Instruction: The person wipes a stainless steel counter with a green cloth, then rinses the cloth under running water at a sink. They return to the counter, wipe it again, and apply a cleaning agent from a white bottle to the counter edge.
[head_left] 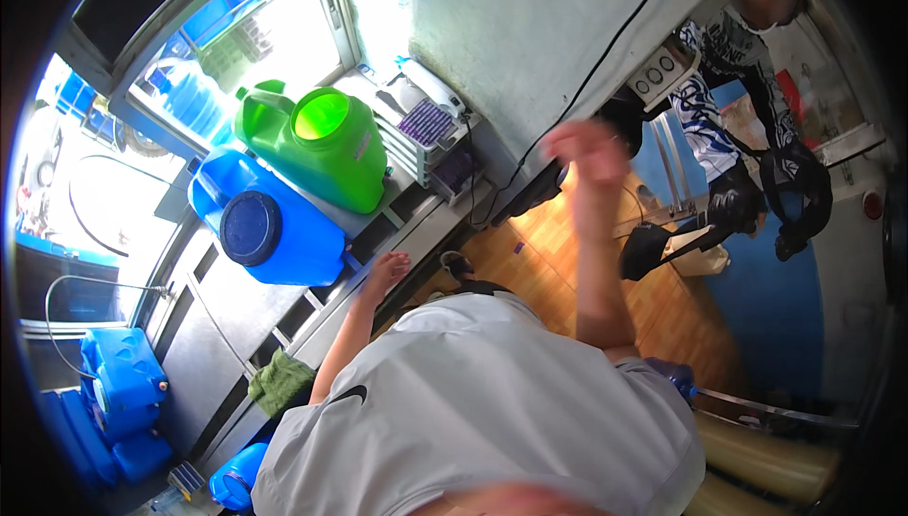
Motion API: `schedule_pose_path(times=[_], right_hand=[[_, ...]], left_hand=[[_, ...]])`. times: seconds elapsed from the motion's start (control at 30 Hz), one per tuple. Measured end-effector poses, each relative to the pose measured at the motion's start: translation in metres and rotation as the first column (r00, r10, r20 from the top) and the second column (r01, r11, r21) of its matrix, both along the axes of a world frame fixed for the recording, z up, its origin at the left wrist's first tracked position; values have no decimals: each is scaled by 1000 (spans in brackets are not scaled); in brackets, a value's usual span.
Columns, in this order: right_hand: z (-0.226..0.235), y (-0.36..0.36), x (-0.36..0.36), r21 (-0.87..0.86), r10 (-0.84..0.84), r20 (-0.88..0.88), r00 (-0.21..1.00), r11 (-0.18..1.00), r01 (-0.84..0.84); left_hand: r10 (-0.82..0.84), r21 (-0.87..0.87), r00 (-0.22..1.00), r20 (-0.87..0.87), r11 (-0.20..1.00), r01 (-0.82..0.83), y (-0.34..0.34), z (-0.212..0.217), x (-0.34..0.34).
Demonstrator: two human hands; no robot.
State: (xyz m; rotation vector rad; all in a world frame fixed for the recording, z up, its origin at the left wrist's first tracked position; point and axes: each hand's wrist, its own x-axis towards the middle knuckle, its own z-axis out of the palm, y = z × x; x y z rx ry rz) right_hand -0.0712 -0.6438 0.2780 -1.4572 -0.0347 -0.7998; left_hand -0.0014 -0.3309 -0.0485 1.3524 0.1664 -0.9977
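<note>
My left hand hovers beside the metal counter's front edge, fingers loosely stretched and nothing in them. Nearest to it is a blue jerrycan with a dark round cap, lying tilted on the counter. Behind that sits a green jerrycan, its wide mouth uncapped. My right hand is raised in front of the grey wall, somewhat blurred by motion. Its fingers look loosely apart and point left, with no object visible in them.
A plastic rack with a purple basket stands at the counter's far end. A green cloth hangs at the near edge. Blue containers fill the lower left. Another person is at far right, by a motorcycle-like handlebar. A black cable crosses the wall.
</note>
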Motion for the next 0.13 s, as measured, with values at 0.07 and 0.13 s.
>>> schedule_pose_path(times=[0.07, 0.13], right_hand=[[75, -24, -27, -315, -6, 325, 946, 942, 114], [118, -30, -44, -361, 78, 570, 818, 918, 164]], left_hand=[[-47, 34, 999, 19, 998, 46, -5, 1, 1], [-101, 49, 994, 34, 994, 99, -11, 1, -4]])
